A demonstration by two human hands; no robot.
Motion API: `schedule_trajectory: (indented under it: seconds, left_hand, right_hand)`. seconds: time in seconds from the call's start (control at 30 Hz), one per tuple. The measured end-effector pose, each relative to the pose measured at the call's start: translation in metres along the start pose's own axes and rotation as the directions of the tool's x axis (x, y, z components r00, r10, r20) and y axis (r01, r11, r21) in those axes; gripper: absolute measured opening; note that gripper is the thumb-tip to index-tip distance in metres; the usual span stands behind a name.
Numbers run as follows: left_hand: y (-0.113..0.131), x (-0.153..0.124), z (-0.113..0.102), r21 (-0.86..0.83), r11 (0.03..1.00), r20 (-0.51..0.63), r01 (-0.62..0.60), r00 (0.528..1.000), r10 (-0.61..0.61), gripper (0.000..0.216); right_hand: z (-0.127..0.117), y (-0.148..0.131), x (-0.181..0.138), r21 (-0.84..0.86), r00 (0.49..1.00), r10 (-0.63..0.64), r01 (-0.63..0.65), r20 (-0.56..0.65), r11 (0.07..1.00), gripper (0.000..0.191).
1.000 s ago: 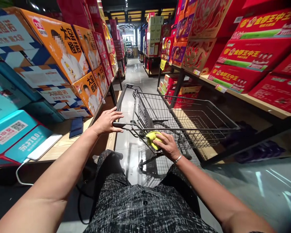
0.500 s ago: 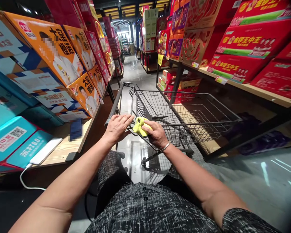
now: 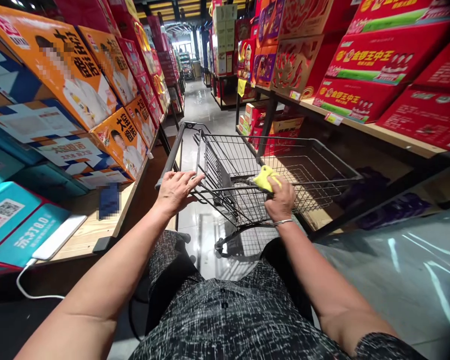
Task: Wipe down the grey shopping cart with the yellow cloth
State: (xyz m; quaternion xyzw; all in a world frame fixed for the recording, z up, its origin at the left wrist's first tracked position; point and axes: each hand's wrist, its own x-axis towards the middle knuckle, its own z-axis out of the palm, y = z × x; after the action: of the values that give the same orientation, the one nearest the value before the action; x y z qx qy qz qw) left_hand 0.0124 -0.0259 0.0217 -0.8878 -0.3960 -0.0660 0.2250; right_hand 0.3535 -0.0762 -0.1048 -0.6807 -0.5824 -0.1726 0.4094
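Observation:
A black wire shopping cart (image 3: 315,165) stands in the aisle in front of me, tipped to the left. My left hand (image 3: 176,190) lies on its near rail, next to the dark handle bar (image 3: 170,157), fingers curled over the wire. My right hand (image 3: 281,200) presses a crumpled yellow cloth (image 3: 266,178) against the cart's near wire rim, further right. A bracelet sits on that wrist. The basket holds nothing that I can see.
Orange and blue gift boxes (image 3: 71,75) line the wooden shelf on the left, with a dark phone (image 3: 108,200) and a white power bank (image 3: 58,237) with its cable. Red boxes (image 3: 382,65) fill the right shelf (image 3: 397,137). The glossy floor (image 3: 206,107) runs ahead down the aisle.
My right hand slid the yellow cloth along the cart's rim, first left toward my other hand, then right and further away. My left hand stayed on the rail. The view tilted down slightly.

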Motion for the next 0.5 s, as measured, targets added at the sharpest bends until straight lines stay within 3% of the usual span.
schedule_trajectory:
  seconds: [0.1, 0.17, 0.27, 0.37, 0.43, 0.5]
  left_hand:
    - [-0.008, 0.003, 0.002, 0.001, 1.0, 0.009, 0.02, 1.0, -0.02, 0.074]
    - [-0.014, 0.004, 0.004, 0.001, 1.0, 0.01, 0.017, 1.0, -0.017, 0.071]
    - [-0.02, 0.004, 0.008, 0.007, 1.0, 0.003, 0.011, 1.0, -0.011, 0.063]
    - [-0.026, 0.002, 0.011, 0.004, 1.0, 0.0, 0.021, 1.0, -0.021, 0.059]
    - [-0.031, 0.001, 0.012, -0.001, 1.0, 0.006, 0.025, 1.0, -0.025, 0.063]
    - [-0.034, -0.002, 0.014, -0.005, 1.0, 0.014, 0.026, 1.0, -0.026, 0.067]
  right_hand:
    - [0.019, -0.054, -0.009, 0.158, 0.966, -0.255, 0.246, 0.036, 0.956, 0.054]
    - [0.032, -0.088, -0.009, 0.255, 0.896, -0.444, 0.424, 0.025, 0.869, 0.048]
    - [0.053, -0.12, -0.005, 0.279, 0.796, -0.603, 0.59, -0.046, 0.758, 0.045]
    - [0.075, -0.12, -0.009, 0.249, 0.686, -0.727, 0.709, -0.026, 0.66, 0.05]
    - [0.085, -0.104, -0.021, 0.268, 0.607, -0.787, 0.744, 0.115, 0.613, 0.048]
    - [0.088, -0.079, -0.04, 0.297, 0.543, -0.779, 0.723, 0.314, 0.624, 0.044]
